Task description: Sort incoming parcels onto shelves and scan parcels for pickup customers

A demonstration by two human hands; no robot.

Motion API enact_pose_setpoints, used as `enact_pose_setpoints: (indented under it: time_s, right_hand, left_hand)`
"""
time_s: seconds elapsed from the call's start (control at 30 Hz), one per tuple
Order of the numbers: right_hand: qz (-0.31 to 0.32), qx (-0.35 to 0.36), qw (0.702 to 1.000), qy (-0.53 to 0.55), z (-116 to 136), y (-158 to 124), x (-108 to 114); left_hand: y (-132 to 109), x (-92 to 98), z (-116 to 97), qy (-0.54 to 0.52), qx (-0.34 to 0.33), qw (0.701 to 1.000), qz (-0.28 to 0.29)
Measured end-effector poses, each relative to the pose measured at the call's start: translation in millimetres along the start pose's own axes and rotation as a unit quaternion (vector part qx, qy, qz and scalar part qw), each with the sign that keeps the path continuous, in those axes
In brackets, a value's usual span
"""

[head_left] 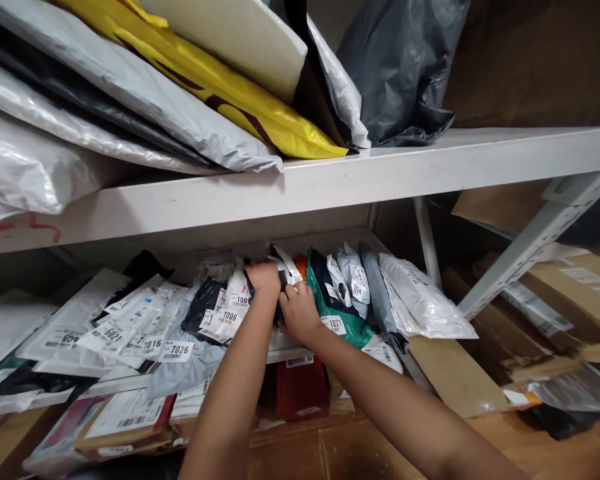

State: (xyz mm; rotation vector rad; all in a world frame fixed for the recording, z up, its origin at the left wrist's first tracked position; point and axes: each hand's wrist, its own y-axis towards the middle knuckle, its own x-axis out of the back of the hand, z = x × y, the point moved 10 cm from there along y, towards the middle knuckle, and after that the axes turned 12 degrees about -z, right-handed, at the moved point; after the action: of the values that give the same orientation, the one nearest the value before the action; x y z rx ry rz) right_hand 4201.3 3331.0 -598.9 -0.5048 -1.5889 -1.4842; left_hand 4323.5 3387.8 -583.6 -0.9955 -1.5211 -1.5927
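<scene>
Both my arms reach in among a row of upright plastic mailing bags on the lower shelf. My left hand [263, 276] is pushed between the bags, beside the white bag [229, 315] labelled 1006, and its fingers are hidden. Just to the right, my right hand [300, 312] has its fingers curled on a dark mailing bag with a white edge [288, 264]. Close to that hand stand an orange bag [301, 264] and a green bag [353, 325] labelled 1021. A pale bag [359, 270] marked 1024 leans behind the green one.
Above my hands runs the white beam [330, 179] of the upper shelf, with a yellow mailing bag [240, 100] overhanging it. A slanted metal post [525, 257] stands at right. Cardboard boxes [570, 300] lie beyond. Grey bags labelled 7026 [177, 351] spill over the shelf edge.
</scene>
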Motion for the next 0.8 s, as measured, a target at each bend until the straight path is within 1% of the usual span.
enact_pose_setpoints:
  time_s: [0.07,0.1,0.27,0.33,0.43,0.5,0.57,0.63,0.7,0.8]
  right_hand:
    - [-0.001,-0.005,1.000,0.003,0.0,0.5,-0.6]
    - [0.000,-0.005,1.000,0.003,-0.2,0.6,-1.1]
    - [-0.004,0.004,1.000,0.008,-1.6,-0.9,-3.5]
    - [-0.001,0.007,1.000,0.010,-1.9,-1.7,-4.6]
    - [0.011,0.010,1.000,0.006,-1.5,-1.4,-6.5]
    - [0.026,0.009,1.000,0.003,-0.7,-0.1,-8.7]
    - [0.034,0.000,0.999,-0.010,-1.1,1.8,-10.5]
    - [0.034,-0.012,0.999,-0.025,-2.1,3.5,-11.7]
    - [0.028,-0.032,0.999,-0.026,-4.4,4.2,-12.2]
    - [0.011,-0.068,0.998,-0.006,-10.2,3.3,-11.9]
  left_hand:
    - [5.5,-4.4,-5.2,-0.001,-0.014,1.000,-0.025]
    - [7.5,-8.9,-5.2,-0.003,-0.022,0.999,-0.024]
    - [17.6,-36.6,11.4,-0.014,-0.035,0.999,0.018]
    - [21.5,-45.1,14.2,-0.025,-0.039,0.998,0.031]
    - [25.4,-54.7,13.9,-0.046,-0.043,0.997,0.042]
    - [26.6,-57.2,14.5,-0.059,-0.041,0.997,0.034]
    - [26.8,-54.7,16.5,-0.072,-0.034,0.997,0.010]
    - [25.9,-45.8,20.6,-0.085,-0.017,0.996,-0.029]
    - [22.7,-30.9,25.6,-0.102,0.007,0.992,-0.077]
    - [10.4,-1.3,32.8,-0.134,0.041,0.978,-0.153]
